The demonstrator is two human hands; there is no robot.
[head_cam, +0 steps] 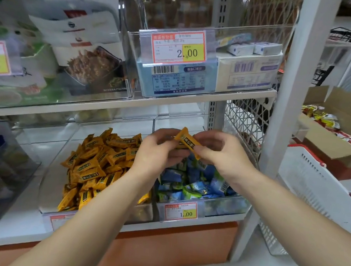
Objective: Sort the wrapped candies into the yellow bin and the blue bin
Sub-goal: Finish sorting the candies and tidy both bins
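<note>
**A:** Entry, head view. State of each grip?

**B:** Left grip (157, 152): fingers curled, pinching the upper-left end of one yellow candy (187, 142). Right grip (222, 155): thumb and fingers closed on the lower-right end of the same piece. So both are narrow and share one wrapper.

**A:** Position of the candy?

**B:** It is held in the air and tilted, with the left end higher. It sits above the line where the two clear bins meet, touching neither heap.

**A:** Bins?

**B:** They stand side by side on the lower shelf (17, 230). The yellow bin (51, 184) is on the left and holds a heap of yellow wrapped candies (99, 163). The blue bin (227, 206) is on the right and holds blue and green wrapped candies (195, 183). The left forearm crosses the front of the yellow bin, and the right forearm passes over the blue bin's right corner.

**A:** Labels?

**B:** A price tag (180, 213) reading 1.00 is on the blue bin's front. The tag on the yellow bin is hidden by the arm, so I cannot read it.

**A:** Surroundings?

**B:** A white basket (316, 192) stands to the right of the shelf post, and a cardboard box (345, 130) of red and yellow packets sits behind it.
</note>
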